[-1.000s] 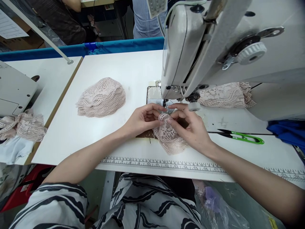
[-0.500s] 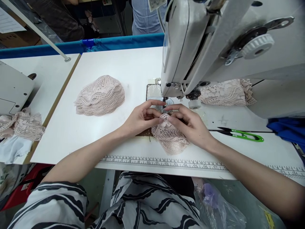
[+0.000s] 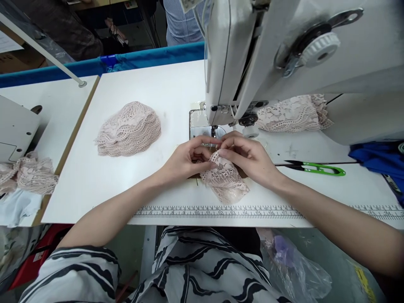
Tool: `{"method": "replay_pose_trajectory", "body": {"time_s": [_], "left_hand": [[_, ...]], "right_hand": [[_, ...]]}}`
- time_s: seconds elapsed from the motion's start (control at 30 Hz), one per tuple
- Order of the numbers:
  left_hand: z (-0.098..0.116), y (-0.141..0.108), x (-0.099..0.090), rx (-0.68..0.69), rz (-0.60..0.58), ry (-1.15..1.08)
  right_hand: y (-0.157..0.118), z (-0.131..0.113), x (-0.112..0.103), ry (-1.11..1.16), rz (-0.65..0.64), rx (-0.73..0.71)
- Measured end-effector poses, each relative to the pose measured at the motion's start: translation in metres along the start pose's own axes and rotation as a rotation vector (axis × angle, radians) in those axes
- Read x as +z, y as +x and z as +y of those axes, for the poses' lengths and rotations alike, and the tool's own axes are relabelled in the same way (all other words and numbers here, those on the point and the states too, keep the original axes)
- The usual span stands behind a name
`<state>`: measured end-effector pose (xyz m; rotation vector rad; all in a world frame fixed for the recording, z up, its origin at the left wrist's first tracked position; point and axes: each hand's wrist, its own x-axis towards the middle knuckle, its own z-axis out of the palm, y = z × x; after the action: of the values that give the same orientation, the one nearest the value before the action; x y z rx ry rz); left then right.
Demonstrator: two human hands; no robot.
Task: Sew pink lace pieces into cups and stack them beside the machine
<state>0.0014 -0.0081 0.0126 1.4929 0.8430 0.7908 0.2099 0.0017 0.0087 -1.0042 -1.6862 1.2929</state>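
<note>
A pale pink lace piece (image 3: 225,181) lies bunched in front of the needle of a sewing machine (image 3: 227,63), its lower end spread on the white table. My left hand (image 3: 192,158) pinches the upper left edge of the lace between thumb and fingers. From the other side my right hand (image 3: 244,153) grips its top edge, thumb on the near face. The fingertips of both hands almost meet just below the presser foot (image 3: 213,131). The far edge of the lace is hidden behind the fingers.
A stack of lace pieces (image 3: 129,128) stands to the left; more lace (image 3: 293,113) lies beneath the machine arm. Green thread snips (image 3: 315,168) rest at the right, near blue cloth (image 3: 375,153). A printed ruler (image 3: 221,212) runs along the table's front edge.
My right fingers have curled in closer to the lace's top edge, and the lace has turned slightly. The whole view has shifted a little, so the machine appears further left.
</note>
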Motion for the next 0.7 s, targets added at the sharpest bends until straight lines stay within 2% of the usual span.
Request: {"method": "replay_pose_trajectory", "body": {"time_s": [0.17,0.3,0.4,0.5,0.7], "left_hand": [[0.0038,-0.0006,0.001,-0.037,-0.014,-0.01],[0.0045,-0.0018,0.0025,-0.039,-0.011,-0.033],[0.0026,-0.0025,0.003,-0.019,0.037,-0.048],[0.0007,-0.0022,0.0033,0.018,0.089,-0.005],[0.0015,-0.0017,0.0041,0.065,0.086,0.11]], "right_hand": [[-0.0009,-0.0032,0.0004,0.112,-0.044,0.059],[-0.0009,-0.0063,0.0015,0.146,-0.022,0.067],[0.0005,-0.0078,0.0019,0.166,0.021,0.091],[0.0023,-0.0083,0.0013,0.172,0.04,0.114],[0.0041,-0.0077,0.0003,0.182,0.063,0.09]]}}
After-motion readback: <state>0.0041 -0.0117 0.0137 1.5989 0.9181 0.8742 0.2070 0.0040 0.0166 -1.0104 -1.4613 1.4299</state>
